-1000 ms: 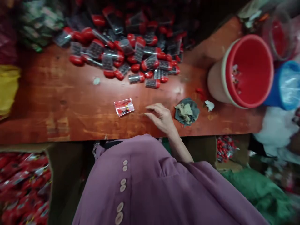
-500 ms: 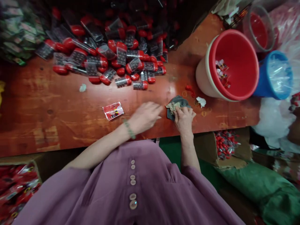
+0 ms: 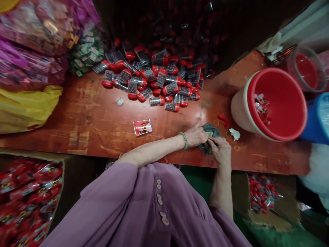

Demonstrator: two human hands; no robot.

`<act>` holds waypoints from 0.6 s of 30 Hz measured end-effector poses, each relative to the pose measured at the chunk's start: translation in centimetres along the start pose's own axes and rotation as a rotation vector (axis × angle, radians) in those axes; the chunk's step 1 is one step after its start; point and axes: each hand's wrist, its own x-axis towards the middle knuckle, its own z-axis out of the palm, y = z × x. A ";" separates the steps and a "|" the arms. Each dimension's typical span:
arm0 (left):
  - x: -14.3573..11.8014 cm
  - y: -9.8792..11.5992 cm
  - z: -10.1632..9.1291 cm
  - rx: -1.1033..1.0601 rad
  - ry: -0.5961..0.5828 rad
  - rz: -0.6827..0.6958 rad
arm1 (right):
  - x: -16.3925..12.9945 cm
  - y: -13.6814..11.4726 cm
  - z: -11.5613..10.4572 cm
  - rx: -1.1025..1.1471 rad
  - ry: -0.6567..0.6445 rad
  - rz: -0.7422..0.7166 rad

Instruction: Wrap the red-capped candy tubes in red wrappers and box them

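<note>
Grey rag [image 3: 211, 131], near the tabletop's front edge beside the red bucket [image 3: 279, 103]: my left hand [image 3: 195, 136] and right hand [image 3: 221, 151] pinch it; I'd keep both fingers' grips firm, folds gathered.

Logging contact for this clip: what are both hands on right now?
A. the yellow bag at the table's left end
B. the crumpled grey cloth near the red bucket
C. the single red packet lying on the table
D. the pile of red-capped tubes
B: the left hand and right hand meet on the crumpled grey cloth, while the red packet lies apart, untouched.
</note>
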 end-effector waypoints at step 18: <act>-22.7 -2.9 -8.5 0.063 0.074 -0.697 | 10.7 -17.3 7.3 -0.201 -0.246 -0.152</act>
